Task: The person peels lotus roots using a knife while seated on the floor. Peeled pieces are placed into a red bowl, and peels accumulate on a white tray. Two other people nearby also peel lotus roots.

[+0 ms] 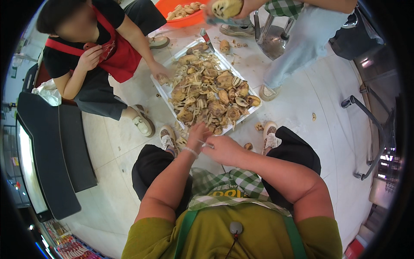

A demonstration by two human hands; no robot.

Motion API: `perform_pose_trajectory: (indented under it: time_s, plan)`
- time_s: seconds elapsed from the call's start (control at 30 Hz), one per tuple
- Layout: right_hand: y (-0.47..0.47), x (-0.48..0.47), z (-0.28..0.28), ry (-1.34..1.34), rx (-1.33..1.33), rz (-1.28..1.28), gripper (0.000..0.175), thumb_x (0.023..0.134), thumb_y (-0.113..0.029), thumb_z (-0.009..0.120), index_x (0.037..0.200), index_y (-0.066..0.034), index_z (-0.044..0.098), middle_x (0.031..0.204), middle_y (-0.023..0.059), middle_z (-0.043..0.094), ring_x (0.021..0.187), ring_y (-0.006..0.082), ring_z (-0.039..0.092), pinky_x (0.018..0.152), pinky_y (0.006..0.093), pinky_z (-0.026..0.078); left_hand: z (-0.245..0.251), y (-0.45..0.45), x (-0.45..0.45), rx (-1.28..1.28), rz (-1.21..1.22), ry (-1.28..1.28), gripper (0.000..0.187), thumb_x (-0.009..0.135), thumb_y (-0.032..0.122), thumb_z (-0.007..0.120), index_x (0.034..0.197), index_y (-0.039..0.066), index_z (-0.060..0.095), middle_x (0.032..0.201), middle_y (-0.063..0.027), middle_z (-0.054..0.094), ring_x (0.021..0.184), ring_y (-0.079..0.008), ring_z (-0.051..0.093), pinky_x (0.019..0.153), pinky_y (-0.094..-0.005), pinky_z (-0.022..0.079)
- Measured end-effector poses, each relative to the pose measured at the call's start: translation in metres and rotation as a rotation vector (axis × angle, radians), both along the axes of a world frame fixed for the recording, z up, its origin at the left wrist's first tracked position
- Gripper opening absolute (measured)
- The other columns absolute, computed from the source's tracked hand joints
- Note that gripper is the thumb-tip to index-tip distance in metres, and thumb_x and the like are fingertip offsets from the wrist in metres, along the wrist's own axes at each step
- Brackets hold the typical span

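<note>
A white tray (157, 84) on the floor before me is heaped with brown lotus root pieces (216, 109) and pale peelings (207, 61). Over the tray's near corner is my left hand (198, 135), fingers towards the heap. Those fingers are blurred, so whether they hold a piece cannot be made out. My right hand (224, 149) is closed around a thin, pale tool (206, 144), perhaps a peeler, whose end points at my left wrist. Most of that tool is hidden by the fist.
At left, a person in a red apron (124, 61) has a hand by the tray. Another person's hand (247, 8) holds a lotus root (226, 8). An orange basin (181, 21) holds pale pieces. A knife (207, 39) rests on the tray's far rim. A stool base (273, 45) stands behind.
</note>
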State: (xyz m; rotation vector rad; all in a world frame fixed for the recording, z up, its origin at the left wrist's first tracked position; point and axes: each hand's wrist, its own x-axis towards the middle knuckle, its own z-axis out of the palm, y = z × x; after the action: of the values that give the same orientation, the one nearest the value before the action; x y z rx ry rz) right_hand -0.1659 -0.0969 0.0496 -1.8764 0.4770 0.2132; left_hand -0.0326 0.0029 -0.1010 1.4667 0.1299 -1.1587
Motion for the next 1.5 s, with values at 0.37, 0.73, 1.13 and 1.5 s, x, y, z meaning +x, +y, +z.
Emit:
perform_pose_trajectory:
  time_s: [0.37,0.73,1.13,1.5]
  plan:
    - [-0.011,-0.016,0.037,-0.010,0.086,0.012,0.030,0.083,-0.030,0.056,0.089,-0.0021,0.064,0.075,0.0185,0.065,0.076,0.0368,0.064,0.071,0.0460,0.049,-0.036,-0.030,0.000,0.193,-0.382,-0.355,0.042,0.085,0.030,0.062,0.112,-0.003,0.057,0.084,-0.0085,0.063,0.065,-0.0139,0.059,0.056,-0.0282,0.049]
    - [-0.025,-0.043,0.053,-0.103,0.176,-0.053,0.026,0.085,-0.027,0.057,0.082,-0.0014,0.060,0.074,0.0172,0.064,0.073,0.0366,0.063,0.065,0.0445,0.048,-0.053,-0.096,0.008,0.389,-1.108,-1.342,0.052,0.074,0.015,0.070,0.122,0.005,0.051,0.130,-0.0187,0.046,0.126,-0.0365,0.040,0.102,-0.0456,0.037]
    - [-0.045,-0.047,0.048,-0.063,0.153,-0.106,0.023,0.084,-0.026,0.057,0.083,-0.0027,0.061,0.074,0.0165,0.064,0.072,0.0368,0.063,0.065,0.0451,0.049,-0.076,-0.135,0.049,0.566,-1.378,-1.469,0.068,0.073,0.023,0.077,0.132,0.012,0.046,0.121,-0.0160,0.050,0.114,-0.0336,0.048,0.100,-0.0459,0.036]
    - [-0.034,-0.033,0.049,-0.253,-0.156,-0.115,0.022,0.082,-0.025,0.058,0.081,-0.0034,0.062,0.073,0.0182,0.064,0.072,0.0372,0.063,0.065,0.0471,0.049,0.057,-0.076,0.018,-0.250,-0.430,-0.552,0.065,0.079,0.022,0.074,0.130,0.001,0.040,0.110,-0.0073,0.058,0.098,-0.0146,0.058,0.081,-0.0324,0.051]
